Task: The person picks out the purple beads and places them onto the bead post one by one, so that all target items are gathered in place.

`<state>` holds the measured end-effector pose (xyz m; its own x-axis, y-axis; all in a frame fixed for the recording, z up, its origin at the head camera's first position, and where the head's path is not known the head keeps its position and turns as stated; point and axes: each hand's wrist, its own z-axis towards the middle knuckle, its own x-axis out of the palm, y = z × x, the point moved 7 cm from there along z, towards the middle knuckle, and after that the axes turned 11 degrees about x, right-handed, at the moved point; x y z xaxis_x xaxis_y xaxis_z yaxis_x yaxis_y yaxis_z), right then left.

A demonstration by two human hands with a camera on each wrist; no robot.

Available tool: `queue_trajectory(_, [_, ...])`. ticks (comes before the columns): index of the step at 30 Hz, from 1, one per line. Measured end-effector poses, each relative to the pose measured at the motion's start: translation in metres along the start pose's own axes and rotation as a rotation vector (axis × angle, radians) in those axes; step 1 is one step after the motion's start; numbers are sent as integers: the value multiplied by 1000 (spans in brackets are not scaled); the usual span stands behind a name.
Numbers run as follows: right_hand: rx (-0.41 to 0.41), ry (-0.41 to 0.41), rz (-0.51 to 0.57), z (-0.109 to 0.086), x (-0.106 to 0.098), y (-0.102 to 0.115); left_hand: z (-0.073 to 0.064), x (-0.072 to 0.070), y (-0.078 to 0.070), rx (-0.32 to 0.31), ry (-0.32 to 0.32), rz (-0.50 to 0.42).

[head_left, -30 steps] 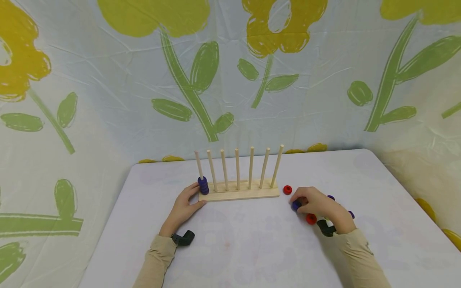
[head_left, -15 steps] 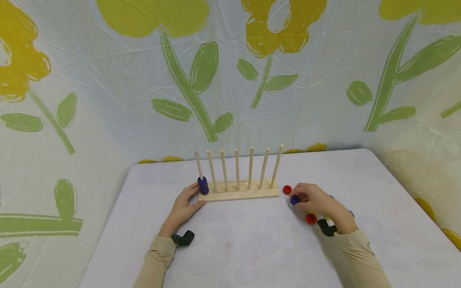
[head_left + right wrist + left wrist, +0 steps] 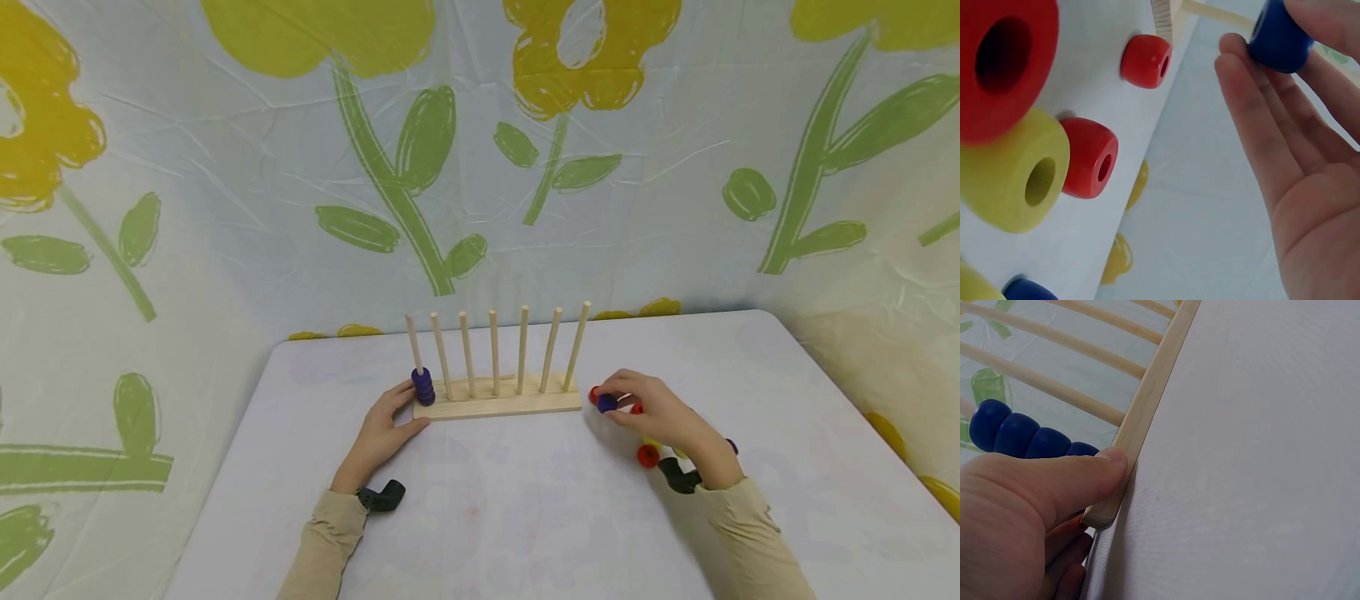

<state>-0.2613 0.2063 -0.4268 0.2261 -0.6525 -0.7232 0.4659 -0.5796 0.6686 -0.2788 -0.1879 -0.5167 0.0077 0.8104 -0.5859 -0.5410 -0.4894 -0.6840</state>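
A wooden peg rack (image 3: 498,406) with a row of several upright pegs stands on the table. Blue beads (image 3: 423,387) are stacked on its leftmost peg. My left hand (image 3: 384,433) grips the rack's left end, thumb against the front edge of the base (image 3: 1147,419) and fingers behind. To the right of the rack, my right hand (image 3: 654,410) pinches a blue bead (image 3: 1282,40) between thumb and fingertips, raised above the table in the right wrist view. A red bead (image 3: 595,395) lies just beyond it, partly covered by the hand.
Loose beads lie under and around the right hand: a red bead (image 3: 648,456) in front, a yellow bead (image 3: 1004,175), another red bead (image 3: 1088,159) and a blue one (image 3: 1030,291). A flowered cloth (image 3: 480,167) hangs behind the white table (image 3: 480,517).
My right hand has lifted the blue bead and carried it up and slightly left, towards the rack's right end. A red bead now shows behind the hand. My left hand stays put.
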Motion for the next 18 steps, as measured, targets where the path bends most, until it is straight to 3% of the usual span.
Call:
queue_trajectory(10, [-135,-141,72,1,-5,14,-1,0,1,-7,1,-4])
queue_trajectory(18, [-131,-218,82,3,-7,23,0,0,-2,-3,9,-9])
